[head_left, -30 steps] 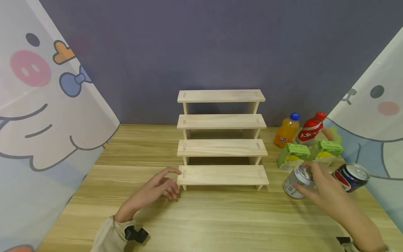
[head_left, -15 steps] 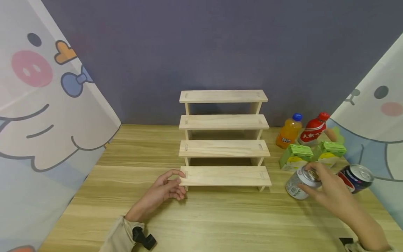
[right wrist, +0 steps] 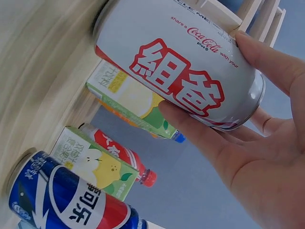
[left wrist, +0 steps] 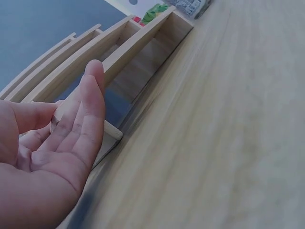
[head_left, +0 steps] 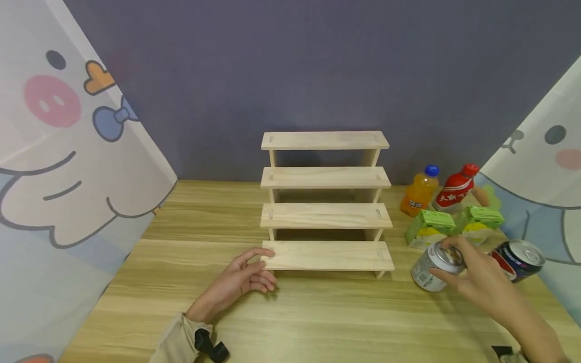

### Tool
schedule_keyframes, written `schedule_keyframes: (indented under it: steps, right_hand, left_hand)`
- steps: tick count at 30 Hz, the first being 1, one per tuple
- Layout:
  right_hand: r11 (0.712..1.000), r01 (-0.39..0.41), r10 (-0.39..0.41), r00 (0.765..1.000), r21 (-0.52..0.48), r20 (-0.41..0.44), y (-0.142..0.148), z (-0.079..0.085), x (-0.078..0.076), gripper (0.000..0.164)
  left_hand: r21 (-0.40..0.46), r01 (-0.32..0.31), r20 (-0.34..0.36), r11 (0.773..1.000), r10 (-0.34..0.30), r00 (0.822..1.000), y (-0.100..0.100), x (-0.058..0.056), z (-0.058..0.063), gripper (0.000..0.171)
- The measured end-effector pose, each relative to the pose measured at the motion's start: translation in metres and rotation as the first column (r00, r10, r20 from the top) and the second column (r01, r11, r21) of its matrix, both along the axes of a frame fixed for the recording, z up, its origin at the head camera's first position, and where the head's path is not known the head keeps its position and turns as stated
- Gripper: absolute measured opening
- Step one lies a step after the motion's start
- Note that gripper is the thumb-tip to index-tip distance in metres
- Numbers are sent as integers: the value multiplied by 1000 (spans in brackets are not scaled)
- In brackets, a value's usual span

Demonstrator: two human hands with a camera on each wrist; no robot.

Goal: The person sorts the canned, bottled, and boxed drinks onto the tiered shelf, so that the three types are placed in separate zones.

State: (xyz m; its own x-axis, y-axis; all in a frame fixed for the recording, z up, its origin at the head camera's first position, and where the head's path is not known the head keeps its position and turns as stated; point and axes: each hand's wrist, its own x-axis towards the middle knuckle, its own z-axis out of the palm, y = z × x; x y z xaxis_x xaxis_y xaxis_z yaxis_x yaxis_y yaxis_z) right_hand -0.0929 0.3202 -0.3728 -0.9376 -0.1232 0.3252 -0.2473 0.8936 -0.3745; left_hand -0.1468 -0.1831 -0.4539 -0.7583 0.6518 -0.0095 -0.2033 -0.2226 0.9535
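Observation:
My right hand (head_left: 487,285) holds a silver-white Coca-Cola can (head_left: 428,271) near its top, thumb on one side and fingers on the other. The right wrist view shows the can's red-outlined lettering, with its base down at the tabletop. At the middle stands a pale wooden four-step display stand (head_left: 327,255). The left hand (head_left: 236,283) pinches the left end of its lowest step, index finger on top and thumb at the front edge. Seen from the left wrist, that board end (left wrist: 110,131) is partly hidden behind the fingers.
Right of the stand are an orange soda bottle (head_left: 418,194), a red-labelled bottle (head_left: 455,190), two green juice cartons (head_left: 430,227) and a dark blue Pepsi can (head_left: 517,261). A grey wall (head_left: 317,65) rises behind; cartoon-printed cloth (head_left: 91,176) flanks the wood-grain table (head_left: 317,322).
The left hand has slid right, its fingers now farther over the lowest step's end. My right hand stays at the Coca-Cola can, which keeps its place beside the stand. The head view has shifted slightly.

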Motion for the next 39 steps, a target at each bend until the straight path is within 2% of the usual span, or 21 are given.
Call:
schedule_keyframes:
  steps: [5,10,14,24,30,33,39]
  right_hand:
    - [1000,12,-12,1000,-10,5,-4,2,0,61]
    - [1000,-16,15,999,-7,-47,-9,8,-1,61]
    - [999,-43,46,993,33,-111,-12,17,-1,61]
    - [990,-121,136,964,78,-228,-20,43,-4,62]
    - [983,-149,171,952,105,-255,-24,55,-11,64]
    - [981,-160,185,942,110,-278,-26,61,-14,65]
    - [978,-175,204,926,115,-319,-26,77,-18,68]
  left_hand:
    - [-6,-2,-7,1000,1,1000,1,1,-2,38]
    - [6,-2,-22,1000,2,1000,0,1,-3,38]
    - [8,-3,-17,1000,4,1000,0,1,-5,37]
    - [10,20,10,1000,-20,1000,0,-3,-7,38]
    - [50,39,-27,998,-38,999,-1,-7,-9,39]
    - [73,52,-34,996,-49,998,-1,-7,-10,38]
    - [47,47,0,998,-47,999,-1,-3,-9,38]
